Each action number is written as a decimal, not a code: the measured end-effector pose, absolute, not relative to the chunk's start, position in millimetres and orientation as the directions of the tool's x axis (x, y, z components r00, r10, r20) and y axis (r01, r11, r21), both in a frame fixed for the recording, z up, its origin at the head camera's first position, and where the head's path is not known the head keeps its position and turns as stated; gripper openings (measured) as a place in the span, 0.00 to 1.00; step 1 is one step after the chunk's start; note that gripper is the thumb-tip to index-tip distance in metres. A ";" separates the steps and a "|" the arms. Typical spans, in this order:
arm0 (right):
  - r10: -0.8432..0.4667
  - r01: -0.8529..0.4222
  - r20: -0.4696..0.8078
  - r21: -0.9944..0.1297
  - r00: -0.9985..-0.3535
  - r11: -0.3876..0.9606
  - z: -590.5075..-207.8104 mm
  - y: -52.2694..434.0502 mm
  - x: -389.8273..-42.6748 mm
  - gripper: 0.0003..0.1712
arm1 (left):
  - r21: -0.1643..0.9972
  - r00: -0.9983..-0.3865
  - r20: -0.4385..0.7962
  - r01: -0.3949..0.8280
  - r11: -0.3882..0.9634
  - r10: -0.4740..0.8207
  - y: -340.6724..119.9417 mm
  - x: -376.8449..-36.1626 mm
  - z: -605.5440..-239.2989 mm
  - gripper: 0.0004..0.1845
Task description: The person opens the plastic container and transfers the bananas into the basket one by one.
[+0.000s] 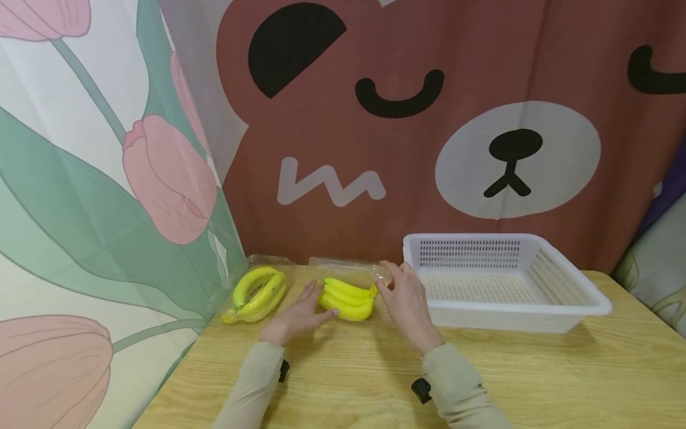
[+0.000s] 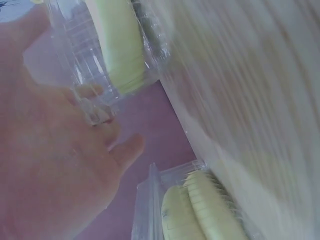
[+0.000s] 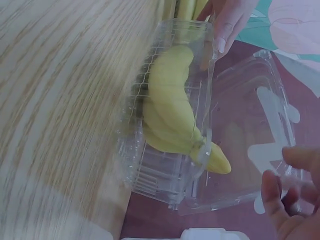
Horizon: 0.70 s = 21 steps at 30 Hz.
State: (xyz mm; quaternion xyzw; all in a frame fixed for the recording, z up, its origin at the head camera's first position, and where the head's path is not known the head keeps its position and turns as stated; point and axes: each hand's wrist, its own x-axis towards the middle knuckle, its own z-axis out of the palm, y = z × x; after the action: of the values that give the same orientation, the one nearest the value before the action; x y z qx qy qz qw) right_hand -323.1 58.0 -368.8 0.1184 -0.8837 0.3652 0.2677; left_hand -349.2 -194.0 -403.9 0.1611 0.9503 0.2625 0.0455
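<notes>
My sleeves (image 1: pixel 249 381) lead to my right hand (image 1: pixel 404 301), pinching the lid (image 3: pixel 239 132), and my left hand (image 1: pixel 297 316), spread against the box (image 3: pixel 157 175) of bananas (image 1: pixel 345 302) left of the basket (image 1: pixel 498 307), where I should swing the lid gently, clear of the jutting stem (image 3: pixel 218 161).

Far edge of table (image 1: pixel 589 369), left to right: left box (image 1: pixel 269 260) by far left corner, bananas (image 1: pixel 257 298) inside; middle box (image 3: pixel 150 182), bunch (image 1: pixel 348 304) inside, lid (image 3: pixel 235 135) behind; basket (image 1: pixel 514 308) toward far right corner. Curtain (image 1: pixel 429 179) behind everything. Left hand (image 1: pixel 300 314) between boxes; right hand (image 1: pixel 407 298) between middle box and basket.
</notes>
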 end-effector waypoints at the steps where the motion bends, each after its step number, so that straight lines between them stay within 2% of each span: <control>1: -0.018 -0.412 0.560 -0.587 -0.828 0.697 -368.1 58.2 -323.0 0.24 | 0.515 -0.943 -0.005 0.282 0.809 0.332 -194.1 -348.9 -403.6 0.50; 6: -0.091 -0.492 0.588 -0.570 -0.803 0.658 -364.7 62.4 -324.7 0.36 | 0.505 -0.942 -0.010 0.284 0.815 0.334 -193.4 -347.9 -402.2 0.52; 10: -0.173 -0.574 0.629 -0.516 -0.758 0.636 -359.1 68.5 -325.6 0.46 | 0.464 -0.946 0.000 0.288 0.838 0.325 -189.6 -347.5 -401.8 0.52; 14: -0.187 -0.609 0.660 -0.496 -0.728 0.620 -354.7 72.4 -325.0 0.46 | 0.421 -0.947 0.026 0.301 0.856 0.320 -184.8 -346.7 -401.6 0.52; 21: -0.184 -0.607 0.652 -0.513 -0.735 0.607 -354.9 75.6 -325.0 0.42 | 0.373 -0.953 0.046 0.296 0.879 0.301 -177.3 -343.5 -401.7 0.51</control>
State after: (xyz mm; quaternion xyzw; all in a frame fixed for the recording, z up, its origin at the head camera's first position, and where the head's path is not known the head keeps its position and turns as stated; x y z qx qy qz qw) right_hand -325.0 75.6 -354.9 0.2324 -0.8515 0.3777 0.2798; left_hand -343.5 -177.3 -401.7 0.1538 0.9694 0.1914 0.0066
